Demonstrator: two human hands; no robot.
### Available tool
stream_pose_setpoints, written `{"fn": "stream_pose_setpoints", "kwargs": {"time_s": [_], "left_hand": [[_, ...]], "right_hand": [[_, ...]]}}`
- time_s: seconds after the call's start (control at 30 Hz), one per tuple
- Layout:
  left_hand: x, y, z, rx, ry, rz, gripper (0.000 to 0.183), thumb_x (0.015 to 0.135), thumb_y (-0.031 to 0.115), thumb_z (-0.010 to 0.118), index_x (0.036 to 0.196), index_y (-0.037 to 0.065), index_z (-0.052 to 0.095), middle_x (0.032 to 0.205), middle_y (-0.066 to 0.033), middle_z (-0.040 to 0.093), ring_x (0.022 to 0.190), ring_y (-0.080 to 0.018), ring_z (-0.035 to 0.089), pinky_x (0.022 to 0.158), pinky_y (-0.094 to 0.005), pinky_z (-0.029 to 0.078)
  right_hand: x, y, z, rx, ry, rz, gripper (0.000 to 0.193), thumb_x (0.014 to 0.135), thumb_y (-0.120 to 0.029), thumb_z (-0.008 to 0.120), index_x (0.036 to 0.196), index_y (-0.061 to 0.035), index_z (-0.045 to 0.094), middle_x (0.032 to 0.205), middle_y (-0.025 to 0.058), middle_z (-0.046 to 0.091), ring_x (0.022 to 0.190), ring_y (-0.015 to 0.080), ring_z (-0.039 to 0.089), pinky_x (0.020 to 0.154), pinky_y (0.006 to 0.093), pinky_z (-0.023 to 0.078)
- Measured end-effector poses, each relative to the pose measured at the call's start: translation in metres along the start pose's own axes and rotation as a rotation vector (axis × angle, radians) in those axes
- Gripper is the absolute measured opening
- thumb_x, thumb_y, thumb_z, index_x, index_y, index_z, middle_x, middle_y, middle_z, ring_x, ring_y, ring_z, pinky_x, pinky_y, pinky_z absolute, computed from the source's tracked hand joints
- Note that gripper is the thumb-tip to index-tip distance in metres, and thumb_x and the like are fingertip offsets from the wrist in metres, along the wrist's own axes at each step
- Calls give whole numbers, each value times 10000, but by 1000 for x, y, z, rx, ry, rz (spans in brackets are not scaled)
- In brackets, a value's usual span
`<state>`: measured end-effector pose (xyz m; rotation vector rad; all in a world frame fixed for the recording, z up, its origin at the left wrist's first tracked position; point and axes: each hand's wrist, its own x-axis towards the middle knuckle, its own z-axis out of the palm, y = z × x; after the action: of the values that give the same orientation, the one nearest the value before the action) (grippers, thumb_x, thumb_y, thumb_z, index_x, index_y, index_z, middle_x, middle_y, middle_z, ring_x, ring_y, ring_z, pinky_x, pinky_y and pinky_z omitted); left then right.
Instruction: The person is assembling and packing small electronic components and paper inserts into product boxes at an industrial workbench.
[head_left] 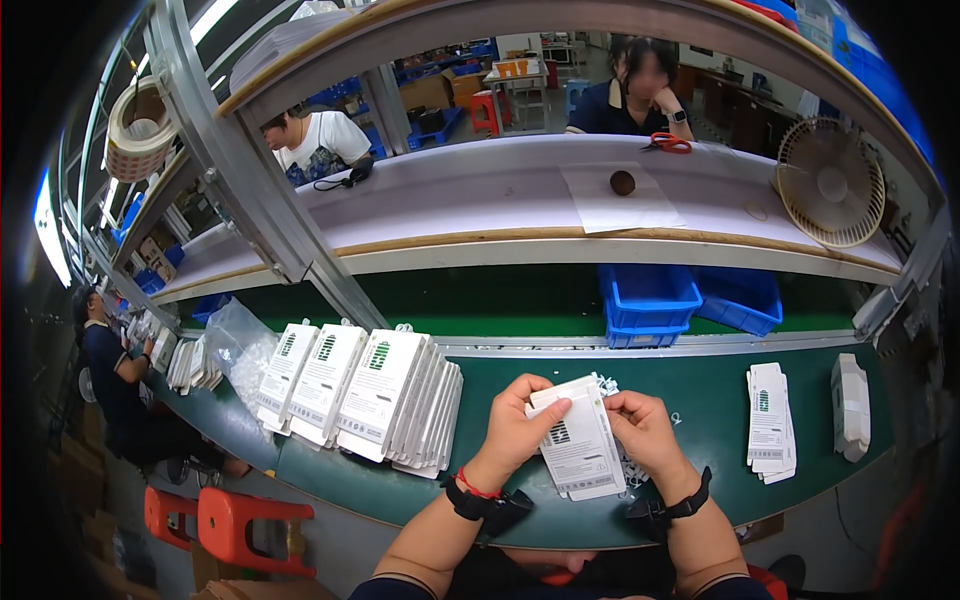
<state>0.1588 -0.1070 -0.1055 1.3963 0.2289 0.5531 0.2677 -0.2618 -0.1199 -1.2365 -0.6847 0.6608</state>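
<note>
My left hand (pixel 522 425) grips a flat white printed box (pixel 582 462), thumb on its front face near the top, fingers behind. This box is tilted up over the green table, and other white layers show behind its upper edge. At its upper right edge my right hand (pixel 645 432) has its fingers pinched together; what they hold is too small to make out. Small white plastic pieces (pixel 636 474) lie beside and behind the box, partly hidden by it and my hands.
Rows of similar white boxes (pixel 385 390) stand at left, near a clear bag (pixel 240 345) of white pieces. At right are a small box pile (pixel 768 425) and another stack (pixel 850 405). Blue bins (pixel 650 300) sit behind, under a shelf (pixel 450 205) with a fan (pixel 832 183). Several people sit around.
</note>
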Motion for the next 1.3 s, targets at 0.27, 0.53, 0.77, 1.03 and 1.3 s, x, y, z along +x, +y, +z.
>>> {"fn": "stream_pose_setpoints", "kwargs": {"time_s": [0.27, 0.53, 0.77, 1.03, 1.3], "left_hand": [[3, -1, -3, -93, 219, 106, 170, 830, 49, 661, 940, -3, 543, 834, -41, 617, 732, -66, 575, 637, -204, 476], [1, 11, -2, -373, 58, 110, 396, 887, 120, 585, 1222, 5, 408, 1044, -116, 598, 952, -146, 590, 829, -276, 469], [-5, 5, 6, -619, -468, -161, 979, 726, 642, 617, 1392, 25, 251, 1334, -202, 428, 1210, -282, 467, 1011, -399, 378], [-5, 3, 6, -650, -469, -268, 1154, 575, 751, 635, 1384, 18, 263, 1245, -198, 496, 1229, -312, 436, 1019, -463, 375], [-8, -4, 10, -665, -481, -277, 962, 673, 650, 668, 1343, 48, 328, 1199, -110, 516, 1120, -237, 519, 918, -371, 466]], "right_hand": [[-4, -11, 1, -70, -2, 30, 125, 891, -78, 574, 929, 33, 619, 814, 37, 640, 720, 55, 574, 639, 198, 467], [-6, -20, 4, 73, -103, 185, 169, 904, -113, 559, 934, 45, 612, 850, 68, 652, 740, 86, 600, 656, 227, 495], [-11, -19, 13, 220, -200, 276, 220, 916, -121, 539, 1026, 59, 601, 921, 96, 655, 784, 119, 625, 704, 241, 513], [-14, -22, 15, -349, -196, 203, 162, 865, -169, 618, 896, -11, 631, 775, 61, 663, 616, 96, 603, 555, 252, 484], [-12, -36, 23, -635, 167, -516, 173, 739, -10, 680, 904, 2, 629, 835, 97, 600, 655, 157, 579, 530, 225, 463]]}}
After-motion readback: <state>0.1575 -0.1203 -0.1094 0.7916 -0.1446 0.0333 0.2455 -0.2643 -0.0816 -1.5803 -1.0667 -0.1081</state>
